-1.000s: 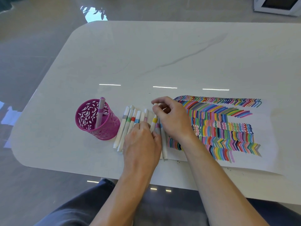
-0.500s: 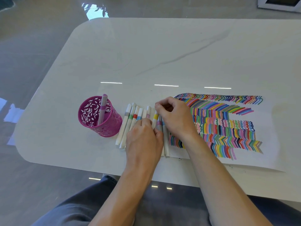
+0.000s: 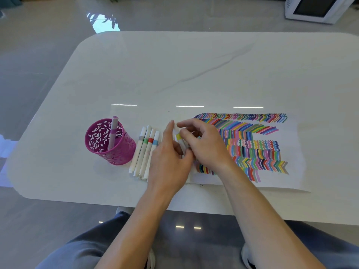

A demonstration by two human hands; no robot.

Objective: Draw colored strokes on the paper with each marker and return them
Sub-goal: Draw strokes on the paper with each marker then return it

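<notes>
A white marker with a yellow band point(image 3: 179, 137) is lifted between both hands at the left edge of the paper point(image 3: 295, 144), which is covered with rows of colored strokes. My right hand point(image 3: 206, 144) pinches the marker from the right. My left hand point(image 3: 169, 162) is against it from the left, thumb raised beside its cap. A row of white markers point(image 3: 145, 150) with grey, green, red and blue bands lies on the table left of my hands. A magenta perforated cup point(image 3: 116, 152) stands further left with one pink-banded marker point(image 3: 113, 133) upright in it.
The white marble table point(image 3: 174, 70) stretches far behind the paper. Its near edge runs just below my wrists. My grey-trousered legs point(image 3: 81, 251) show under it. A white appliance point(image 3: 314, 8) stands on the floor at the top right.
Both hands have risen off the marker row with the yellow-banded marker between them. My left hand has turned so its thumb points up. The camera has tilted a little.
</notes>
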